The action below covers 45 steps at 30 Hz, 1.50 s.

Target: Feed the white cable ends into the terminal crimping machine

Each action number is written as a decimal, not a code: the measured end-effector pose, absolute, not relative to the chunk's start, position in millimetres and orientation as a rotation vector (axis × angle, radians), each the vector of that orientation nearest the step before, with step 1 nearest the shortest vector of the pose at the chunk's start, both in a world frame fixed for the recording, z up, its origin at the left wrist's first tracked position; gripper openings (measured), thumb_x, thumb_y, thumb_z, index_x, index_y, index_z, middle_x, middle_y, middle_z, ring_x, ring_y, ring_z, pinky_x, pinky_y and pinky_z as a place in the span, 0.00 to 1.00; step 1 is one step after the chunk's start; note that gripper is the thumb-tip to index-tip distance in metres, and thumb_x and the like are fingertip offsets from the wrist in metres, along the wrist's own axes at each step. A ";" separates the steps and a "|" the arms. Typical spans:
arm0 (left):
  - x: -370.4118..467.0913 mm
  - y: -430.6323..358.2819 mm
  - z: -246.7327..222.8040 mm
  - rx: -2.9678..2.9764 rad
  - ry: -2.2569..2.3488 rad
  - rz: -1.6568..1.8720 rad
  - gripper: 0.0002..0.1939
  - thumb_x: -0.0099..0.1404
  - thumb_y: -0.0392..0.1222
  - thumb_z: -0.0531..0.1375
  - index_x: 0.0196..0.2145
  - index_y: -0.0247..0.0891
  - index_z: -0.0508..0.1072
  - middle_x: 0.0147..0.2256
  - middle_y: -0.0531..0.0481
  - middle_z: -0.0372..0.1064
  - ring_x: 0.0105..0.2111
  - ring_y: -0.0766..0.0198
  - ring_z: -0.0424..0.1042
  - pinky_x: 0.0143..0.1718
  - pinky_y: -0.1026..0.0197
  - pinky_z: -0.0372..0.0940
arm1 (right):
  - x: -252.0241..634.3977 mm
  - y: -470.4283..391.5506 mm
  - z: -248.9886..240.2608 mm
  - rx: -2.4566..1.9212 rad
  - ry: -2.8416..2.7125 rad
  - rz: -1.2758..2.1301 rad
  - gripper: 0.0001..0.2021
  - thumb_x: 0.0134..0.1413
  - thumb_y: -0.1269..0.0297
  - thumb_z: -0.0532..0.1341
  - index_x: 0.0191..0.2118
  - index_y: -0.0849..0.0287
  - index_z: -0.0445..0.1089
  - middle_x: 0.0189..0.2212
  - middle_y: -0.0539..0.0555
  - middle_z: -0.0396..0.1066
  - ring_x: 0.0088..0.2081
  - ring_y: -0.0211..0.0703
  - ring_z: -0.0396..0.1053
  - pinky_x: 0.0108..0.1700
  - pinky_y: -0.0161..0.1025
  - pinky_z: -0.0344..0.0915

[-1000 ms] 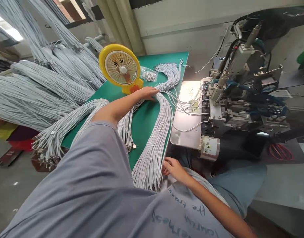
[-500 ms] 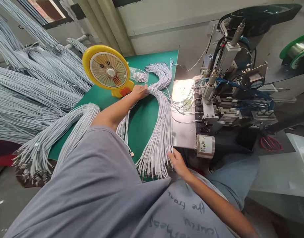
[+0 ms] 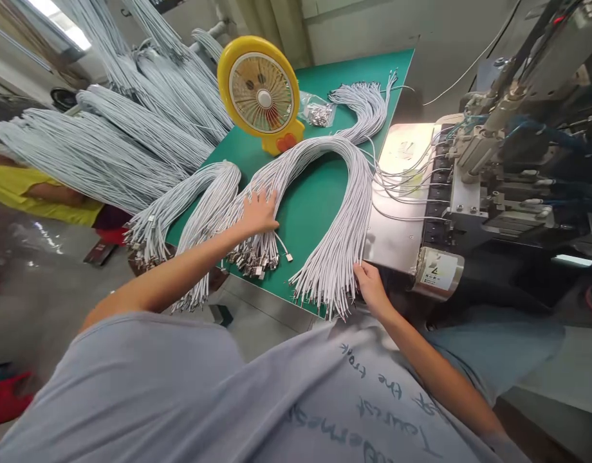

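A thick bundle of white cables arches over the green table. Its left leg ends in metal connectors; the right leg fans out into bare cable ends near the table's front edge. My left hand lies on the left leg just above the connectors, fingers spread. At the right edge of the fan, my right hand has its thumb and fingers closed on the outermost cables near their ends. Just how many it pinches is hidden.
A yellow fan stands behind the bundle, beside a bag of metal parts. More cable bundles lie at left and back. A machine with wires on its metal plate adjoins on the right. A person's yellow sleeve shows far left.
My left hand has moved from the top of the arch down its left leg, and its fingers have spread. The left leg now lies in view. My right hand stays at the fan's edge.
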State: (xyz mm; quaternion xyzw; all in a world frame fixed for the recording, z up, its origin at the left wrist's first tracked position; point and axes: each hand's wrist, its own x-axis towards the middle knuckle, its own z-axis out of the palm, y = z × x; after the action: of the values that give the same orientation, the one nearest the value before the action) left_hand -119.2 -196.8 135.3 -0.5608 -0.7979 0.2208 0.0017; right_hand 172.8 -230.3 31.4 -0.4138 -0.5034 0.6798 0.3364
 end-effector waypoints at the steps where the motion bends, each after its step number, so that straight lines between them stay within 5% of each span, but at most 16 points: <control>1: -120.9 -203.9 139.9 -1.830 -2.465 0.763 0.47 0.57 0.41 0.58 0.66 0.32 0.36 0.64 0.30 0.40 0.62 0.37 0.42 0.55 0.42 0.54 | 173.6 -230.6 32.3 -1.081 -1.314 1.774 0.14 0.49 0.53 0.53 0.23 0.59 0.60 0.18 0.47 0.56 0.24 0.34 0.52 0.26 0.32 0.53; 6: -156.3 -222.5 168.1 -2.148 -2.199 0.676 0.29 0.67 0.33 0.47 0.64 0.33 0.45 0.62 0.38 0.48 0.57 0.52 0.50 0.53 0.49 0.55 | 180.2 -230.2 31.6 -1.100 -1.366 1.791 0.15 0.49 0.52 0.52 0.24 0.59 0.58 0.19 0.47 0.54 0.23 0.34 0.51 0.25 0.32 0.50; 12: -132.3 -225.2 160.9 -2.214 -1.990 0.558 0.22 0.66 0.32 0.48 0.57 0.28 0.61 0.62 0.35 0.48 0.60 0.46 0.48 0.58 0.38 0.44 | 188.2 -232.0 28.2 -1.285 -1.580 1.410 0.18 0.54 0.54 0.48 0.19 0.57 0.48 0.17 0.45 0.47 0.22 0.32 0.46 0.26 0.34 0.44; 18: 1.9 -163.8 140.0 -2.875 -1.360 -0.287 0.15 0.66 0.38 0.50 0.47 0.34 0.70 0.47 0.41 0.69 0.50 0.57 0.67 0.51 0.50 0.62 | 231.9 -225.3 58.9 -1.472 -1.869 1.031 0.19 0.58 0.56 0.49 0.20 0.60 0.61 0.16 0.48 0.56 0.22 0.34 0.51 0.27 0.35 0.45; 22: 100.3 -130.4 129.3 -3.222 -0.809 -0.604 0.16 0.69 0.36 0.48 0.49 0.32 0.69 0.50 0.38 0.67 0.52 0.59 0.65 0.52 0.53 0.61 | 281.3 -207.3 76.5 -1.468 -1.661 0.817 0.12 0.53 0.59 0.57 0.26 0.61 0.72 0.23 0.51 0.69 0.25 0.36 0.61 0.29 0.34 0.54; 28: 152.9 -96.5 122.6 -3.508 -0.596 -0.523 0.14 0.69 0.37 0.50 0.48 0.32 0.71 0.42 0.43 0.70 0.40 0.63 0.69 0.41 0.63 0.63 | 299.3 -168.5 77.0 -1.354 -1.044 0.734 0.08 0.43 0.61 0.65 0.25 0.61 0.73 0.19 0.50 0.68 0.21 0.33 0.62 0.25 0.34 0.60; 32: 141.6 -92.3 115.1 -3.414 -0.633 -1.067 0.10 0.66 0.34 0.54 0.34 0.30 0.75 0.29 0.46 0.68 0.29 0.68 0.67 0.31 0.66 0.62 | 282.8 -165.3 87.8 -1.214 -0.824 0.982 0.15 0.38 0.53 0.67 0.30 0.60 0.73 0.24 0.50 0.71 0.25 0.35 0.67 0.25 0.33 0.63; 37: 131.6 -82.3 100.6 -3.315 -0.653 -1.629 0.08 0.65 0.35 0.56 0.32 0.34 0.76 0.23 0.52 0.64 0.24 0.71 0.64 0.24 0.68 0.59 | 280.7 -151.3 90.8 -0.966 -0.832 1.281 0.16 0.39 0.50 0.67 0.30 0.57 0.73 0.23 0.49 0.68 0.24 0.33 0.64 0.24 0.32 0.62; 45: 131.2 -88.6 101.5 -3.403 -0.660 -1.527 0.10 0.66 0.35 0.54 0.35 0.34 0.76 0.25 0.50 0.66 0.26 0.69 0.65 0.27 0.67 0.60 | 279.3 -145.6 90.8 -1.045 -1.096 0.949 0.07 0.44 0.61 0.67 0.24 0.58 0.71 0.25 0.48 0.65 0.28 0.33 0.63 0.31 0.33 0.61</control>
State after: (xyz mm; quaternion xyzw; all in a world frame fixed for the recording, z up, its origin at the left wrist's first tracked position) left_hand 131.2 -88.6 101.5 -0.8519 -0.1653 -0.3821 -0.3176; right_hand 279.3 -145.6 90.8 -0.4558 -0.4778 0.4140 0.6266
